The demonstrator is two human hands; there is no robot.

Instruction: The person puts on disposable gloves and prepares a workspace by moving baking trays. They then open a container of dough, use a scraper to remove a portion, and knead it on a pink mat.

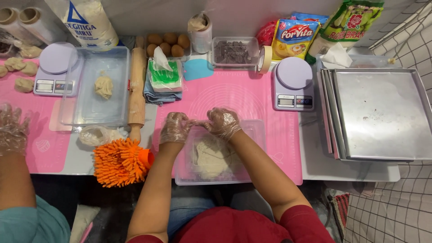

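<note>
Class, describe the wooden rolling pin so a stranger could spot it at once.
Start at the pink mat. To its left, beside the clear tub holding one dough lump, lies the rolling pin. It is the only long wooden cylinder, above the orange mitt.

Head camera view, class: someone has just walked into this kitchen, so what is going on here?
A person in thin plastic gloves holds the left hand and right hand together over a clear plastic tub, pinching a small bit of dough between the fingertips. A flat mass of dough lies in the tub, which sits on a pink mat. A kitchen scale and a stack of metal trays lie to the right. At the left edge, a co-worker's gloved hand rests on another pink mat.
</note>
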